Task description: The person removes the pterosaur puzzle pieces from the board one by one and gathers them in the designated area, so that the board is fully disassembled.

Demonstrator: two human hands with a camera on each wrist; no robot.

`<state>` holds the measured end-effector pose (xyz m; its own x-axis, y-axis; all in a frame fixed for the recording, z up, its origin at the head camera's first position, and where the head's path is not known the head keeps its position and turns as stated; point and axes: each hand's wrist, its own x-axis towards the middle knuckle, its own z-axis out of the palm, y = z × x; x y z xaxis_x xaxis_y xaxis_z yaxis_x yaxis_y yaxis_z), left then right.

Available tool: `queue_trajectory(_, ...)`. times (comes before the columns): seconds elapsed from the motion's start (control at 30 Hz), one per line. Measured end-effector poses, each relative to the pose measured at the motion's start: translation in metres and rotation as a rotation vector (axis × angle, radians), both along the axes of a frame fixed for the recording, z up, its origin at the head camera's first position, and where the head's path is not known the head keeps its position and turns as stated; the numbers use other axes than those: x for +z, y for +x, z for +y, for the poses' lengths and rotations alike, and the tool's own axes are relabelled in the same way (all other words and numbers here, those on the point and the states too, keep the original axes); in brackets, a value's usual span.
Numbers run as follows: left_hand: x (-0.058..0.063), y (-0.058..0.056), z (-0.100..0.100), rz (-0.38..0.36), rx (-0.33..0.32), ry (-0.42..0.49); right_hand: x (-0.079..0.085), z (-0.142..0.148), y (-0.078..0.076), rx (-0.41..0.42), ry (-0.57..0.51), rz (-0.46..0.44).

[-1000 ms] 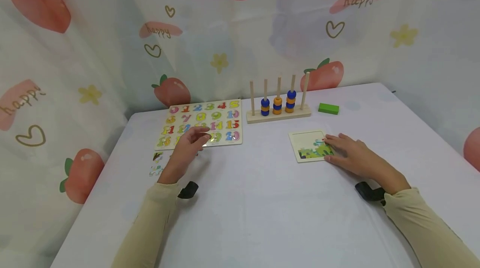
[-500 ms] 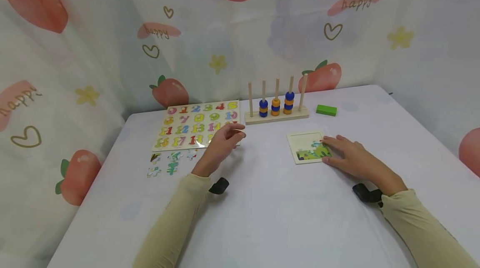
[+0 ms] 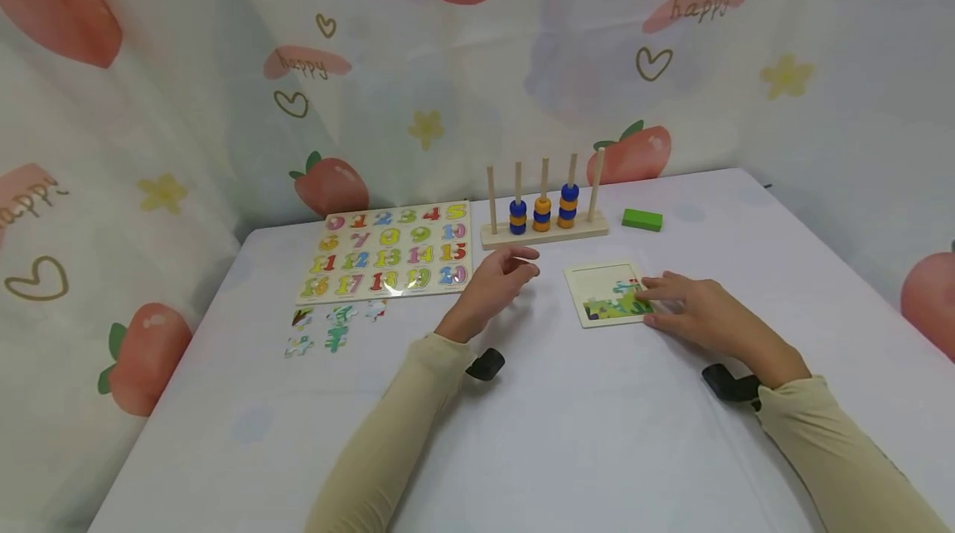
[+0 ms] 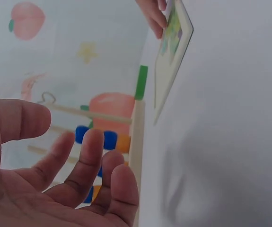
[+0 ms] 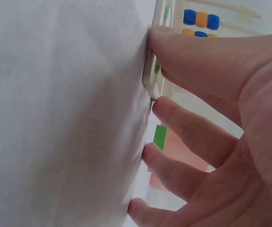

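Observation:
My left hand (image 3: pixel 488 288) hovers above the table between the number board and a small jigsaw tray (image 3: pixel 593 279). In the left wrist view its fingers (image 4: pixel 89 156) are loosely bent and hold nothing. My right hand (image 3: pixel 709 322) rests at the tray's right edge. The right wrist view has its thumb (image 5: pixel 188 52) against the tray's side, the other fingers spread down to the cloth. Green picture pieces (image 3: pixel 608 308) fill the lower part of the tray, while its upper left shows bare backing. Several loose jigsaw pieces (image 3: pixel 336 339) lie at the left, below the number board.
A number board (image 3: pixel 403 255) with figures in rows lies at the back left. Behind the tray stands a wooden bead rack (image 3: pixel 507 239) with upright pegs and blue and orange beads. A green block (image 3: pixel 642 220) lies to its right. A printed curtain (image 3: pixel 462 85) hangs behind the table.
My left hand has moved right, away from the loose pieces and the number board, toward the jigsaw tray. My right hand has stayed at the tray's edge. The head view has shifted slightly.

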<state>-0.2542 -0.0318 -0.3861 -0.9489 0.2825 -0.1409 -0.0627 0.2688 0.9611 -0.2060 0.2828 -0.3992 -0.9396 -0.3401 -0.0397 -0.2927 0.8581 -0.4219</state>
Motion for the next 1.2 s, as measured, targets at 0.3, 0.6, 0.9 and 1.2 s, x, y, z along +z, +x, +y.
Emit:
queue_trajectory(0.3,0.003,-0.008,0.043,0.0,-0.048,-0.02,-0.001,0.003,0.002,0.001,0.017,-0.004)
queue_trajectory(0.6,0.008,-0.012,0.084,-0.096,-0.084,-0.142,-0.001,0.003,0.002,0.02,-0.003,0.01)
queue_trajectory(0.9,0.009,-0.016,0.099,-0.254,-0.046,-0.027,0.003,0.001,0.002,0.015,-0.01,0.01)
queue_trajectory(1.2,0.013,-0.017,0.107,-0.309,-0.041,-0.01,0.002,0.001,0.003,0.01,-0.024,0.007)
